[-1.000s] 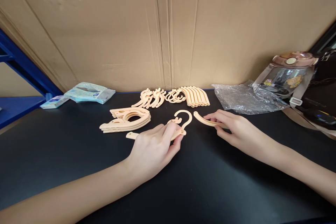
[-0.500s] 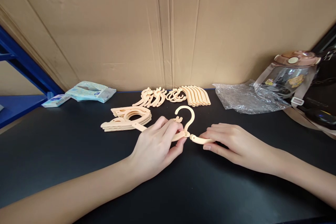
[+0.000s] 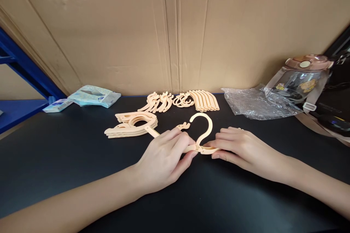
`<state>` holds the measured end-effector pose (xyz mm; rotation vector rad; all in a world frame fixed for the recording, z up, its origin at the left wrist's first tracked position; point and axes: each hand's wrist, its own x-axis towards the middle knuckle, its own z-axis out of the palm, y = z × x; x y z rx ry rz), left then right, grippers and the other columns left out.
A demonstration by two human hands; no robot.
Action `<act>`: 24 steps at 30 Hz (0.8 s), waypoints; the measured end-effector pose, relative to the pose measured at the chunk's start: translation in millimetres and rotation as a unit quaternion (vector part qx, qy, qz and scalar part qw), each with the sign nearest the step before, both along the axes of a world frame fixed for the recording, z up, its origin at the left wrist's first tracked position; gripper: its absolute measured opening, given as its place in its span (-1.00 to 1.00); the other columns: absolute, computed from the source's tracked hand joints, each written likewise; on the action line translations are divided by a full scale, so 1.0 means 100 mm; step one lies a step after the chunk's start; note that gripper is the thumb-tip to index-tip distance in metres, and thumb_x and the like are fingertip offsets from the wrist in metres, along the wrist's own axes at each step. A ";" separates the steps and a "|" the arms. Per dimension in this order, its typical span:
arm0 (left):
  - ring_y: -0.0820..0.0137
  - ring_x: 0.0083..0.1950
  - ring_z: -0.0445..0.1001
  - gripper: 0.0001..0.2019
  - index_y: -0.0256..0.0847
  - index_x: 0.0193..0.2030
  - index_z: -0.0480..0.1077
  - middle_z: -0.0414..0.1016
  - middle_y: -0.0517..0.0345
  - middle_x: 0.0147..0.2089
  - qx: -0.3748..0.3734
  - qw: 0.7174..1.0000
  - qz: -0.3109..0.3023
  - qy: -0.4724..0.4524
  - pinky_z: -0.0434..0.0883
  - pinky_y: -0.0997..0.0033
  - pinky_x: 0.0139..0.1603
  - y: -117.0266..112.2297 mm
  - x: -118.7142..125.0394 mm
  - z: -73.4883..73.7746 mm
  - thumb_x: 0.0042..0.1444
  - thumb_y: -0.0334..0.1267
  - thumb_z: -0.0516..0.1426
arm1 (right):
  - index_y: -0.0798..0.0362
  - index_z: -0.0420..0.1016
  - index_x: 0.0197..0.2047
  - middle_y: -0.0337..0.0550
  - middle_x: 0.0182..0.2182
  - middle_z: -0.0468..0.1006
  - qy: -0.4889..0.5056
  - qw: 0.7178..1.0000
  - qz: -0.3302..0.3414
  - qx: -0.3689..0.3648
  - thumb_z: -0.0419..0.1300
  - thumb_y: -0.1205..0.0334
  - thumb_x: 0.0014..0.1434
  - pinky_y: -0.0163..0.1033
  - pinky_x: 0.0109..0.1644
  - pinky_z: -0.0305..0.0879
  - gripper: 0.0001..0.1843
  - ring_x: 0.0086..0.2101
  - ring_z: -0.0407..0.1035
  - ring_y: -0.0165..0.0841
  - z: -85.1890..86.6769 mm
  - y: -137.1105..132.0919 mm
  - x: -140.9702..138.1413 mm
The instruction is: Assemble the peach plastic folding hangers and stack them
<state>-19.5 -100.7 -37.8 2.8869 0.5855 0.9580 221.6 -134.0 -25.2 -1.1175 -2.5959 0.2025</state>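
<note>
My left hand (image 3: 164,158) grips a peach plastic hanger piece with a round hook (image 3: 202,128) that stands up between my hands. My right hand (image 3: 240,147) pinches a curved peach arm piece (image 3: 209,150) and holds its end against the base of the hook, where the two pieces meet. Both hands rest on the black tabletop (image 3: 82,167). A stack of folded peach hangers (image 3: 132,124) lies just left of my left hand.
Rows of loose peach hanger parts (image 3: 183,100) lie at the back against a cardboard wall (image 3: 175,29). Tissue packets (image 3: 93,95) sit at the back left by a blue shelf frame (image 3: 19,62). A crumpled clear plastic bag (image 3: 254,102), a lidded bottle (image 3: 300,76) and a dark bag are at the right.
My right hand has brought the curved arm piece left and toward me until its end meets the hook base. My left hand has turned the hooked piece more upright and drawn it nearer.
</note>
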 end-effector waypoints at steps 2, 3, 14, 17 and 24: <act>0.38 -0.26 0.37 -0.96 -0.23 -0.22 0.25 0.47 0.17 -0.27 -0.006 1.000 -0.009 0.001 0.32 0.40 -0.29 -0.01 0.00 0.01 0.28 -0.41 0.02 | 0.02 0.50 -0.12 -0.22 -0.38 0.49 -0.004 1.000 0.001 0.009 0.00 0.13 0.38 -0.25 -0.27 0.14 -0.73 -0.35 0.32 -0.36 0.00 0.00 0.00; 0.38 -0.27 0.37 -0.95 -0.23 -0.22 0.26 0.47 0.17 -0.28 -0.006 1.000 -0.014 0.003 0.32 0.40 -0.29 -0.01 0.00 0.01 0.28 -0.41 0.02 | 0.02 0.50 -0.12 -0.22 -0.38 0.50 -0.005 1.000 0.001 0.013 0.00 0.13 0.38 -0.25 -0.27 0.14 -0.73 -0.35 0.32 -0.36 0.00 -0.01 0.00; 0.36 -0.29 0.36 -0.83 -0.22 -0.27 0.31 0.45 0.13 -0.32 -0.023 0.999 -0.024 0.033 0.35 0.39 -0.28 0.00 0.01 0.04 0.32 -0.39 -0.05 | 0.03 0.52 -0.15 -0.19 -0.41 0.47 -0.019 0.999 0.004 0.045 -0.05 0.16 0.40 -0.23 -0.29 0.07 -0.68 -0.37 0.27 -0.35 0.01 -0.04 -0.04; 0.36 -0.29 0.36 -0.83 -0.23 -0.28 0.30 0.45 0.12 -0.31 -0.024 0.998 -0.029 0.046 0.35 0.38 -0.26 0.00 0.02 0.05 0.32 -0.39 -0.05 | 0.04 0.51 -0.20 -0.18 -0.42 0.46 -0.027 0.996 0.001 0.085 -0.05 0.18 0.40 -0.22 -0.32 0.02 -0.69 -0.39 0.26 -0.35 0.00 -0.04 -0.03; 0.37 -0.31 0.30 -0.83 -0.25 -0.26 0.31 0.43 0.13 -0.33 0.008 0.998 -0.021 0.056 0.31 0.37 -0.28 0.00 0.03 0.09 0.33 -0.40 -0.06 | 0.06 0.49 -0.22 -0.20 -0.46 0.43 -0.022 0.988 0.005 0.152 -0.04 0.21 0.39 -0.23 -0.35 -0.02 -0.71 -0.42 0.22 -0.36 0.02 -0.05 -0.03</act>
